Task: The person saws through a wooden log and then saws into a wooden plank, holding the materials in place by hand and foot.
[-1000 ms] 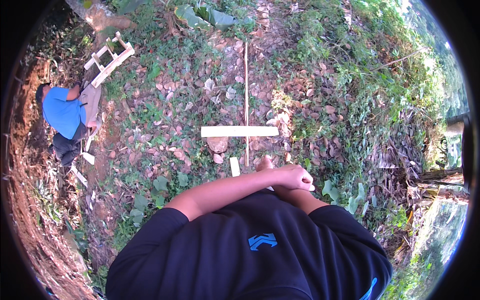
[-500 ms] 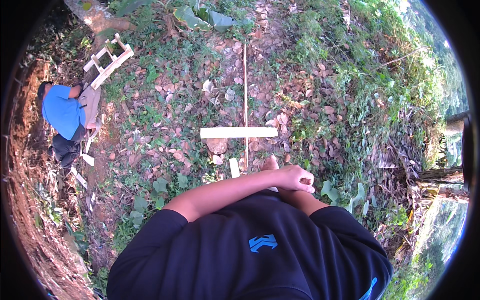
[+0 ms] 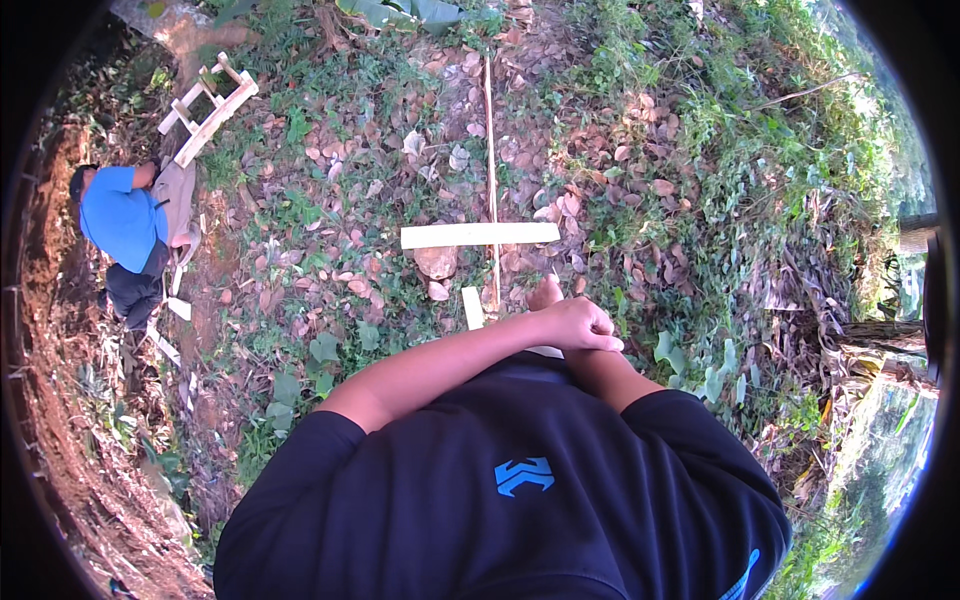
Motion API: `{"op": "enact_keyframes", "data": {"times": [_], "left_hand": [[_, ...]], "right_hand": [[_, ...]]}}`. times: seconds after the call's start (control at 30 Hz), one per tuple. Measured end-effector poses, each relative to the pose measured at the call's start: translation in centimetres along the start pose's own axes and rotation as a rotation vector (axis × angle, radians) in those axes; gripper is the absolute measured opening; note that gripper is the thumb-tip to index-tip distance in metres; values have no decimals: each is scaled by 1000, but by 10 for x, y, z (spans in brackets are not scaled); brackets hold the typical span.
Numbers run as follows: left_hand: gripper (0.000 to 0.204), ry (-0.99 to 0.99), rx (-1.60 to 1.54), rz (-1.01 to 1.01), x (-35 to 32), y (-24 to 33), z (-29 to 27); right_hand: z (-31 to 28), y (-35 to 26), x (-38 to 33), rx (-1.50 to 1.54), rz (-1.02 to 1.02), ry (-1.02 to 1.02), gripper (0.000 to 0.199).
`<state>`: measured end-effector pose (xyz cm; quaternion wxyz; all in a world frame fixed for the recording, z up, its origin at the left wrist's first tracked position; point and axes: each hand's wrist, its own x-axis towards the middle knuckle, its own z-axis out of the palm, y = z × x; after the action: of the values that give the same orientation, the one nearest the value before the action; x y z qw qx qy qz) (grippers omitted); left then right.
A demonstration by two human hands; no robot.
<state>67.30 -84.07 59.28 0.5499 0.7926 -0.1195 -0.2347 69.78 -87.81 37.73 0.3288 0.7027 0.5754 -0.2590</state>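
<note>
My forearms cross in front of my dark shirt, the left over the right. My left hand (image 3: 583,325) is curled into a fist over my right forearm, with nothing seen in it. Past the left wrist, part of my right hand (image 3: 545,292) shows; its fingers are too hidden to read. Just ahead on the ground, a pale flat board (image 3: 480,235) lies crosswise over a long thin wooden strip (image 3: 491,150). A short pale wood piece (image 3: 473,308) lies close to my left forearm.
At far left a person in a blue shirt (image 3: 125,220) bends beside a pale wooden frame (image 3: 210,105). Fallen leaves and low plants cover the ground. A reddish stone (image 3: 436,262) sits by the board. Brush (image 3: 740,230) rises at right, an earth bank (image 3: 50,400) at left.
My crossed forearms sit slightly higher in view, while the boards ahead have also shifted up. The left fist and the crossing stay much the same.
</note>
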Motion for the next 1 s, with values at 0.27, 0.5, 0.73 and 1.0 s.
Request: {"op": "enact_keyframes", "data": {"times": [0.27, 0.5, 0.73, 1.0], "left_hand": [[38, 190, -68, -510, -66, -80, -38], [33, 284, 19, -854, -226, -187, 19], [32, 211, 69, -755, -271, -192, 89], [27, 149, 57, -726, -267, -182, 94]], "right_hand": [[35, 29, -4, 740, 153, 16, 57], [71, 31, -50, 1483, 97, -19, 51], [54, -36, -117, 1378, -181, 76, 81], [33, -54, -119, 1359, -223, 78, 60]]}}
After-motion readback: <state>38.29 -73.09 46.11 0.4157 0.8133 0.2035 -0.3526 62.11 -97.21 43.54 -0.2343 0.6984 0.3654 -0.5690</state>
